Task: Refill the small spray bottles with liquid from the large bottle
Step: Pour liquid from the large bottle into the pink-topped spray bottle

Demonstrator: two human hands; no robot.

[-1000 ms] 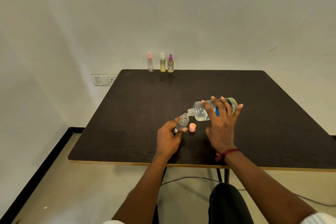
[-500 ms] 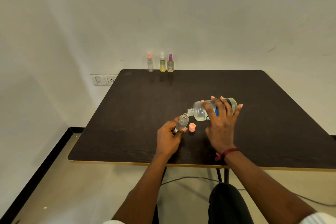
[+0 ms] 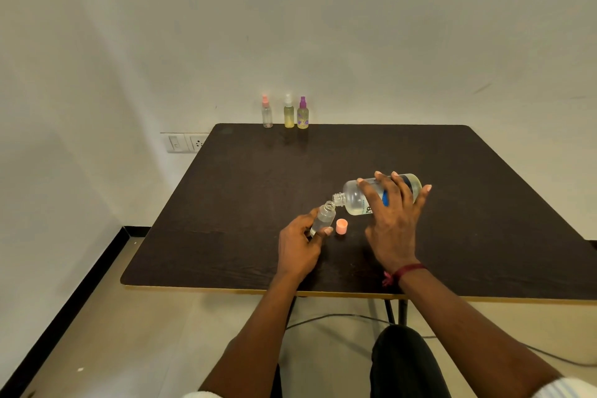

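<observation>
One dark table [image 3: 226,236] fills my view. Over its near half I see the big bottle [image 3: 355,200] tipped almost flat, the right hand [image 3: 392,226] wrapped over it, its open neck at the mouth of the small bottle [image 3: 324,218]. The left hand [image 3: 297,242] grips that small bottle, tilted. Three capped sprays [image 3: 288,113] stand at the far edge. A pink cap [image 3: 341,225] lies just beside the small bottle.
</observation>
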